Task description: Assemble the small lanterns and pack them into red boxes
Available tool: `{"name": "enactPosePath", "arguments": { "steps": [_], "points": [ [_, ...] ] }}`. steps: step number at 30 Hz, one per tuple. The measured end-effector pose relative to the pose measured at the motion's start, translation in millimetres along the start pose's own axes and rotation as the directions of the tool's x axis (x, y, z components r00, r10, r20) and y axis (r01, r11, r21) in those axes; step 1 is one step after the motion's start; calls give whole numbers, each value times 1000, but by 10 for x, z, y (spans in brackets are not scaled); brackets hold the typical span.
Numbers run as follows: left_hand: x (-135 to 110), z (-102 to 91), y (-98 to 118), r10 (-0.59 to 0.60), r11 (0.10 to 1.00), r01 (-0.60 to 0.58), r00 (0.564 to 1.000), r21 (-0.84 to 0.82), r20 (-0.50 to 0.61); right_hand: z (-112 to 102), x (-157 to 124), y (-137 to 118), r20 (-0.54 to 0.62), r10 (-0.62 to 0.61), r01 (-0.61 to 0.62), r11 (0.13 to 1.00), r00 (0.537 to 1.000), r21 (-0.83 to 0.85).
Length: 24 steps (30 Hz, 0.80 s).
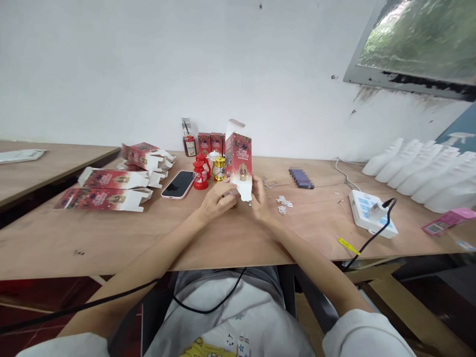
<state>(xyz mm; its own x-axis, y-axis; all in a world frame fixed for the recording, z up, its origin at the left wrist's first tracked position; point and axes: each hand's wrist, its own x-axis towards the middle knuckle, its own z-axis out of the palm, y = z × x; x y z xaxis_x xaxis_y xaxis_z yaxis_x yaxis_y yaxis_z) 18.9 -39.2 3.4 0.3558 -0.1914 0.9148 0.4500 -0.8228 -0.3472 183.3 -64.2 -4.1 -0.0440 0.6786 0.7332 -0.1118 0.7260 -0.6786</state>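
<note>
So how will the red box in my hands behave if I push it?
The red box is probably light, since it looks like thin card. Its walls may flex, with the top flap open. Tall and narrow, it could tip.

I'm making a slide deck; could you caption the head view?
Left hand and right hand hold a red box with open flaps at a wooden table, small lanterns close by.

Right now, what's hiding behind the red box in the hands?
Behind the held box you can see the white wall. A sliver of a small red box peeks out past its left edge. Anything else directly behind is covered, so I can't tell.
</note>
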Motion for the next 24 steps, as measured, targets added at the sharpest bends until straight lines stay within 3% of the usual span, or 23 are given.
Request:
{"name": "enactPosePath", "arguments": {
  "steps": [4, 8, 14, 17, 18, 19, 21, 24],
  "points": [
    [20, 20, 46, -249, 964, 256, 964, 69, -95, -19, -9, 6, 69, 30, -28, 999, 997, -31],
    [105, -17, 80, -309, 950, 311, 950, 23, -47, -30, -30, 7, 91, 32, -27, 998, 995, -60],
    [75, -36, 22, -290, 951, 297, 954, -90, 78, -17, -16, 16, -56, 38, -39, 999, 998, -30],
    [50, -112, -140, -404, 914, 407, 908, 4, 113, -25, 19, 67, -173, 92, -82, 994, 981, 66],
    [49, -159, -217, -485, 874, 478, 869, 89, 98, -29, 32, 89, -209, 121, -100, 989, 970, 109],
    [50, -213, -301, -598, 792, 576, 799, 203, 64, -32, 44, 109, -240, 150, -115, 981, 959, 154],
    [47, -329, -465, -795, 556, 724, 607, 409, 7, -36, 65, 136, -292, 197, -130, 963, 936, 236],
    [-10, -459, -628, -940, 236, 723, 338, 650, -35, -31, 81, 134, -329, 232, -130, 944, 915, 305]
  ]
}}
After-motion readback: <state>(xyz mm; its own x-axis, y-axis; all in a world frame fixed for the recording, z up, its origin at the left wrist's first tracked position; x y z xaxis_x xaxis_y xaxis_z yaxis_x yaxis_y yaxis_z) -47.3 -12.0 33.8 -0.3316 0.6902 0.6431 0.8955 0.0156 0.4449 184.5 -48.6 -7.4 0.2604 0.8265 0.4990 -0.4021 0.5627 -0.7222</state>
